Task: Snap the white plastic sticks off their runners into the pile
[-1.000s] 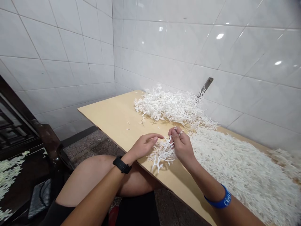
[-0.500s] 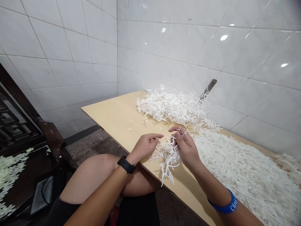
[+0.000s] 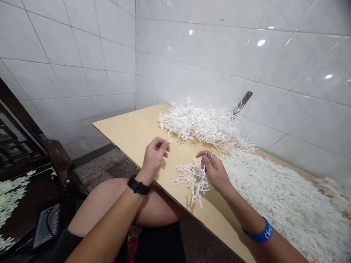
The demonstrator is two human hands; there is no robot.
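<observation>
My right hand [image 3: 215,171] pinches a branching white sprig [image 3: 199,184], probably plastic, whose stem hangs below the fingers toward the board's front edge. My left hand [image 3: 155,155] is raised over the plywood board [image 3: 131,131], apart from the sprig, with its fingers curled together. Whether something small lies between them is hidden. A heap of white sprigs [image 3: 203,124] lies at the board's back, just beyond my right hand. A broader mass of fine white pieces [image 3: 285,197] covers the right side, close to my right wrist.
White glazed wall tiles [image 3: 82,80] close off the back and left, and a metal bracket [image 3: 242,102] juts from them behind the heap. My bare thigh [image 3: 120,204] lies under the board. A dark wooden seat [image 3: 33,193] at left holds pale sprigs [image 3: 9,197].
My left hand has lifted off the sprig's side and moved left and away, over the board. My right hand keeps its hold, and the sprig hangs a little differently.
</observation>
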